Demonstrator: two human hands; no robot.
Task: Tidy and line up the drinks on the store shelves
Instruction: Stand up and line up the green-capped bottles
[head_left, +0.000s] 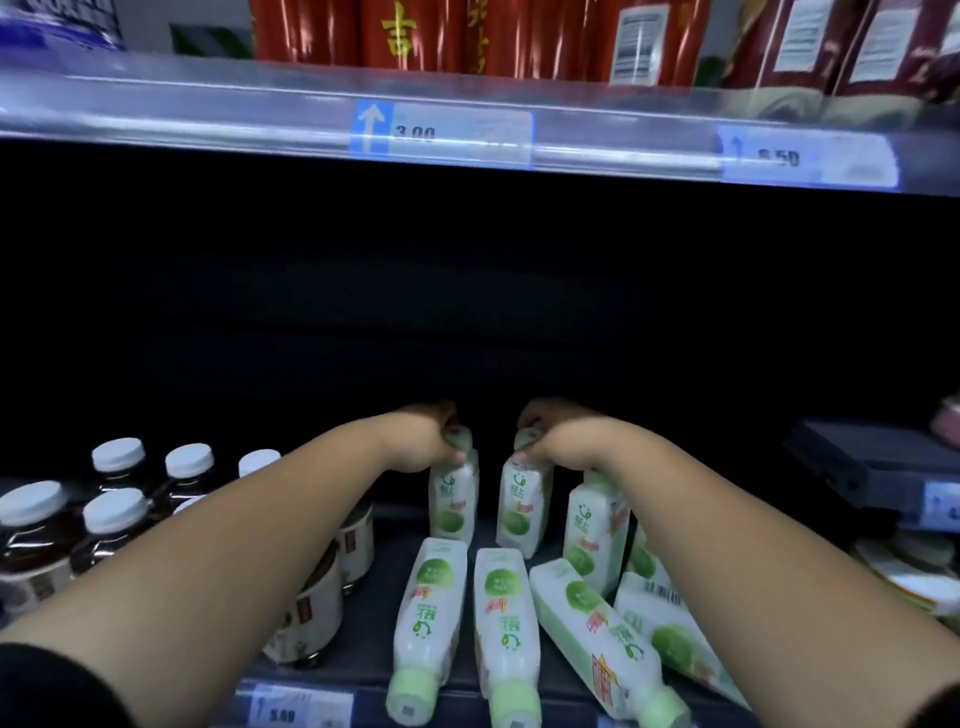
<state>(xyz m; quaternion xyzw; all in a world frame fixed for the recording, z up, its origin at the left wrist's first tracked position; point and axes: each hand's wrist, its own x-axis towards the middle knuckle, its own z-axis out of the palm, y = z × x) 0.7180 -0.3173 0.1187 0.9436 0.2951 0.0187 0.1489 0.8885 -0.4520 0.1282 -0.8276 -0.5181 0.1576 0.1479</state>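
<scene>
Both my arms reach deep into the lower shelf. My left hand (423, 441) grips the cap of an upright white bottle with a green label (453, 501). My right hand (563, 439) grips the cap of a second upright white-and-green bottle (521, 512) beside it. A third such bottle (595, 530) stands just to the right, partly under my right forearm. Nearer the front edge, several of the same bottles lie on their sides, among them one (428, 623), another (506, 631) and a tilted one (597, 639), green caps pointing toward me.
Dark tea bottles with white caps (117, 512) stand in rows at the left. Red drink packs (415, 36) fill the shelf above, behind a price rail (441, 132). A dark box (878, 462) sits at the right. The back of the shelf is dark.
</scene>
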